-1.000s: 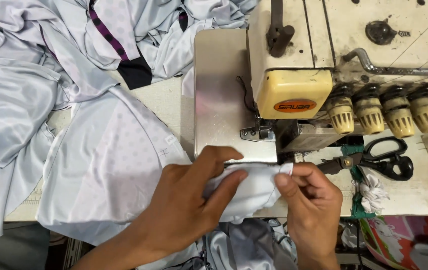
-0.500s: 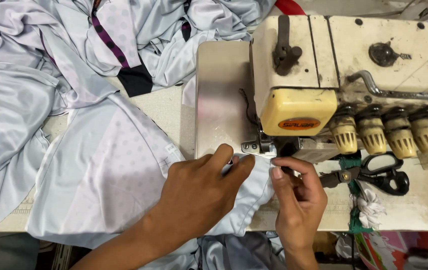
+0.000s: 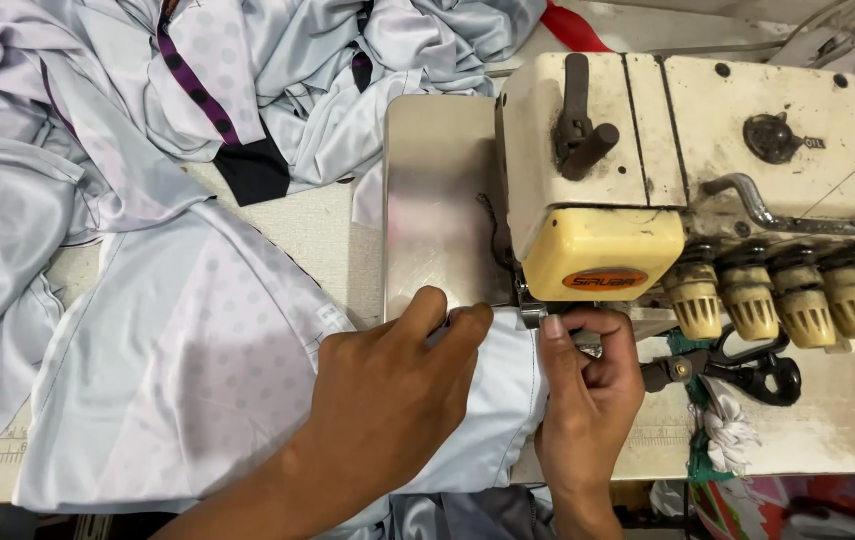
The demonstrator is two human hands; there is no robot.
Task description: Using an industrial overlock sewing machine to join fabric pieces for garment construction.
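Grey fabric under both hands

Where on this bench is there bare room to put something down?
Free: the shiny metal plate between the heaped pale grey fabric and the cream sewing machine; also the beige tabletop strip beside it. Crowded: left hand and right hand at the needle, black scissors beyond.
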